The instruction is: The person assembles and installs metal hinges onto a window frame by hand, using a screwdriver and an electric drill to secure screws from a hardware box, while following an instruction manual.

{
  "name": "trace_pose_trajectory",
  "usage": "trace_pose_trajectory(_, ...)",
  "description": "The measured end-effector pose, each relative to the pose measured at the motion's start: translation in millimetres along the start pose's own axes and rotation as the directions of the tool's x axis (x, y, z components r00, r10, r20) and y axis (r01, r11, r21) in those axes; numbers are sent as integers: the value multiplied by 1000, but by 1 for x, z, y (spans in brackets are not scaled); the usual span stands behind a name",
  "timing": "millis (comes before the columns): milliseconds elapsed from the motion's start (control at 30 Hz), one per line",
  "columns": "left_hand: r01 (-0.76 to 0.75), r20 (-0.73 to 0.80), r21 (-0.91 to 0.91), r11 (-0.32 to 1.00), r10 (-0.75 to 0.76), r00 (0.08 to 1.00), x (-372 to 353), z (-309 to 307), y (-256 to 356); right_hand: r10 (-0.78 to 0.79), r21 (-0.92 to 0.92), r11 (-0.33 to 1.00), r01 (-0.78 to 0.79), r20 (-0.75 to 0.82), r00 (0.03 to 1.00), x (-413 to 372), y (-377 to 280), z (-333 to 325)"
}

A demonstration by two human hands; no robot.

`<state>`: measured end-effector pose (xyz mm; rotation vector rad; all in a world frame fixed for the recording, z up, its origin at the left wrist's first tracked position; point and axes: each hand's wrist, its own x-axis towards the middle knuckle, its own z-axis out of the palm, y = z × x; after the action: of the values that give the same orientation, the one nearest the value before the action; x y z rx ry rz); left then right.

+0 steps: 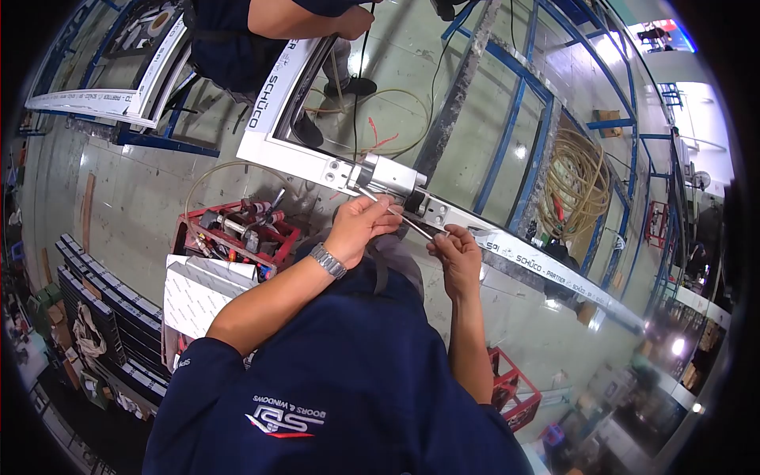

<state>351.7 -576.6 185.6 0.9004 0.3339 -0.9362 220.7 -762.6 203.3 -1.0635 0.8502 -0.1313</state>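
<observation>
My left hand (366,226), with a metal watch (328,261) on its wrist, is closed on a thin metal rod (417,229) that slants down to the right. My right hand (457,253) pinches near the lower end of the same rod. I cannot make out what kind of tool or part the rod is. Its upper end reaches a white block with black parts (393,174), fixed on a white window or door profile (538,267). That profile belongs to a large frame lying across in front of me, with printed lettering along it.
A red tool crate (273,252) stands at the left, beside a white wrapped sheet (194,305). A co-worker's hand (354,22) holds a black cable above the frame. Blue metal racks and a coiled hose (574,182) are at the right. Another red crate (516,396) is lower right.
</observation>
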Motion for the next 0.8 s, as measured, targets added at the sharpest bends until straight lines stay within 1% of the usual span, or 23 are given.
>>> trace_pose_trajectory(33,2,8,-13,1000,-2,1000,-1,0,0,-175,-203,964,171,0,985,-2,-1,3)
trace_pose_trajectory(67,6,18,-26,1000,-5,1000,-2,-1,1,-341,-395,859,326,34,940,-4,-3,7)
trace_pose_trajectory(100,7,30,-38,999,-6,1000,-1,0,3,-488,-562,691,456,103,867,-5,-7,12)
trace_pose_trajectory(133,9,32,-49,999,-7,999,-1,2,5,-573,-671,528,521,171,801,-10,-18,19)
trace_pose_trajectory(233,10,43,-86,996,-7,999,-1,5,6,-717,-752,144,643,369,592,0,-22,16)
trace_pose_trajectory(333,2,44,-119,993,4,999,1,5,4,-752,-786,81,613,355,555,13,-20,13)
trace_pose_trajectory(433,-16,25,-139,990,20,999,2,8,2,-688,-828,257,499,206,696,14,-22,14)
trace_pose_trajectory(500,-17,12,-163,986,20,1000,1,10,1,-574,-753,523,400,36,818,14,-24,22)
trace_pose_trajectory(567,-16,-5,-178,984,15,1000,0,11,3,-419,-617,734,282,-85,904,11,-33,34)
trace_pose_trajectory(667,-14,-22,-175,984,10,1000,0,12,3,-249,-456,872,178,-100,963,27,-30,22)
trace_pose_trajectory(767,-14,-48,-175,984,6,999,-2,15,4,-131,-399,912,92,-72,989,18,-45,27)
trace_pose_trajectory(800,-15,-60,-178,984,5,998,-2,16,4,-140,-403,909,103,-63,988,16,-45,26)
